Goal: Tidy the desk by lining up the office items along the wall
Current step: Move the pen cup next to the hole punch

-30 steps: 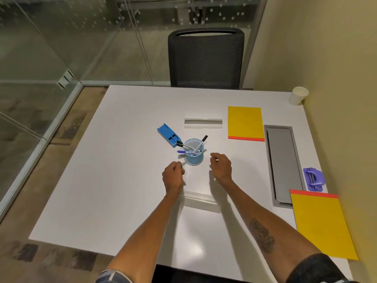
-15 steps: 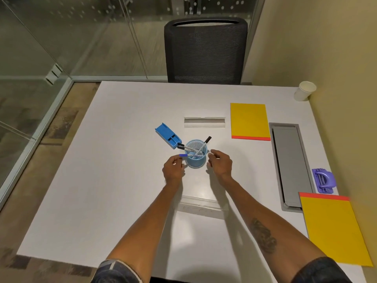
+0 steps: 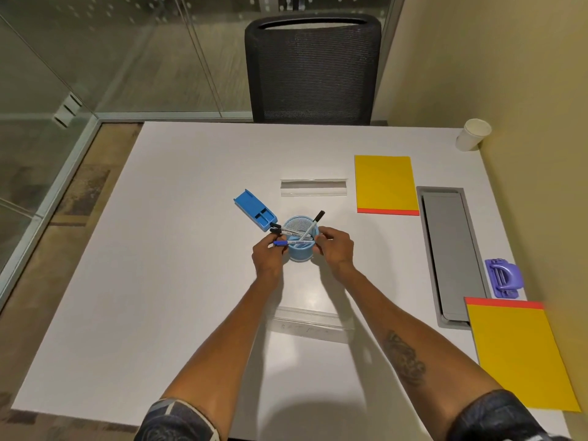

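Mid-bench [image 3: 191,281], the left hand [image 3: 269,254] and right hand [image 3: 335,248] curl round a blue pen cup [image 3: 300,249] from either side. A hole punch [image 3: 504,276], yellow pad [image 3: 521,354] and paper cup [image 3: 472,133] sit by the wall [image 3: 509,90]. A blue tray [image 3: 254,210] and second pad [image 3: 386,183] lie apart from it, so the task looks roughly half done.

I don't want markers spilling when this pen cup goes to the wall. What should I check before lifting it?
1. Both hands on the pen cup: ok; left hand and right hand curl round its sides.
2. Markers seated: not ok; they lean over the rim, the blue marker nearly level.
3. Blue tray clear of cup: cannot tell; black marker caps overlap its corner.
4. Free spot at the wall: ok; bare desk between paper cup and hole punch.
5. Flat route: not ok; grey hatch lies between.
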`<state>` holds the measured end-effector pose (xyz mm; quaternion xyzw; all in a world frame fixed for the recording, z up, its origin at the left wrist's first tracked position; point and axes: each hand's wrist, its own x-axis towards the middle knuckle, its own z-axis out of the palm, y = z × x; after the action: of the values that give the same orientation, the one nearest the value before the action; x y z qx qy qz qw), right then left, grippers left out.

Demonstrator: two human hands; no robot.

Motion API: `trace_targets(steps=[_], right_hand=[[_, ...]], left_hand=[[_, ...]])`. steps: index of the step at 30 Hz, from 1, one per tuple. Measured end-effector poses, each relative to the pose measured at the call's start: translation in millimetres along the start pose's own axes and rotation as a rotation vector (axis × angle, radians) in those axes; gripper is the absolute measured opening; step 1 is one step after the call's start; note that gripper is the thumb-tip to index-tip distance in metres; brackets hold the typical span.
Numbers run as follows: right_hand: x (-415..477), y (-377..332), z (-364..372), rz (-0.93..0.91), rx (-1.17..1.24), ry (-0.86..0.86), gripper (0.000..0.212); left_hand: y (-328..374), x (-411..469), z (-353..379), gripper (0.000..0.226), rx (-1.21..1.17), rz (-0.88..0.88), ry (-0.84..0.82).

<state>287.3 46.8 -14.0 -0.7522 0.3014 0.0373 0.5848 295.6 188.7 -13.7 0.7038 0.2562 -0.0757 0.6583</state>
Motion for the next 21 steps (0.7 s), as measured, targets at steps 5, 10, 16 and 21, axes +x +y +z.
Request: trace_targets(steps=[5, 10, 16, 21], right_hand=[[-9, -6, -4, 0.027, 0.041, 0.017, 0.021], [-23, -13, -24, 0.023, 0.076, 0.008, 0.025], [-39, -19, -58, -0.005, 0.140, 0.006, 0.028], [-42, -16, -95, 0.012, 0.183, 0.027, 0.027]], left_hand=[[5, -4, -1, 0.030, 0.015, 0.012, -0.009], [11, -18, 1, 0.031, 0.030, 0.018, -0.039], [16, -43, 16, 0.024, 0.038, 0.033, -0.079], [20, -69, 44, 0.023, 0.003, 0.026, -0.101]])
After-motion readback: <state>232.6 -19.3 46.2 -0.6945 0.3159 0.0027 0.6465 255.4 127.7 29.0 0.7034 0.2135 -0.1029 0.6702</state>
